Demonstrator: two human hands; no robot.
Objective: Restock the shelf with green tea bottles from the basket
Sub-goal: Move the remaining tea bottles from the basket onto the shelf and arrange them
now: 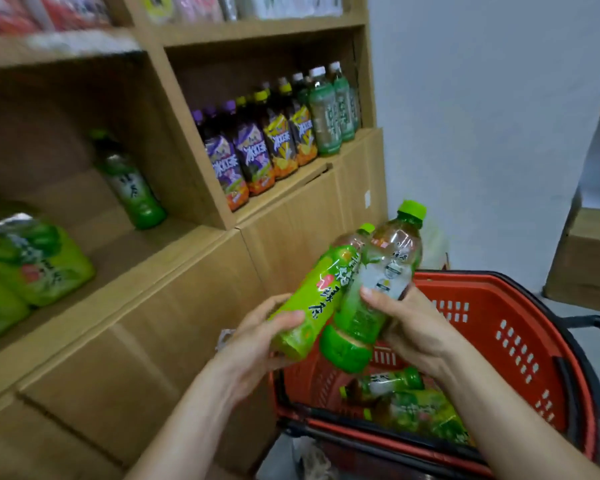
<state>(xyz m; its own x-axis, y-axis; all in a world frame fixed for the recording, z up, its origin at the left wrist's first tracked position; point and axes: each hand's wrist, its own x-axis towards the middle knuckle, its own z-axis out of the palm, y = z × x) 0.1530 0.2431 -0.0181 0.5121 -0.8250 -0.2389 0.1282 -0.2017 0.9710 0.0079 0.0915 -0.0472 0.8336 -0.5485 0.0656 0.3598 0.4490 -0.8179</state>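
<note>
Scanning from the far left: a cluster of green-labelled bottles [32, 261] sits at the front of the left bay of the shelf [146, 244]; blurred, count not readable. Further back in the same bay, one lone green tea bottle [129, 181] stands upright, well apart from the cluster. The right bay holds a packed row: purple-capped bottles [236, 150], then yellow-capped bottles [291, 133], then white-capped bottles [329, 109] against the bay's right wall.

Below the right bay, in front of the lower panels, both hands are raised.

Left hand [253, 341]: fingers curled round the lower half of a light-green bottle [312, 292], thumb laid across the label. The bottle is tilted, cap up and to the right.

Right hand [413, 323]: thumb pressed on the front of a darker-green bottle [381, 282], the other fingers wrapped behind it, mostly hidden. This bottle is also tilted, green cap uppermost.

The two bottles touch along their sides, above the left rim of the basket [499, 306], which is red plastic with slotted walls and a dark handle at the right. Several loose bottles [409, 400] lie on their sides in its bottom. Behind it is a white wall [482, 116]; at the far right edge, a cardboard box [589, 258].
</note>
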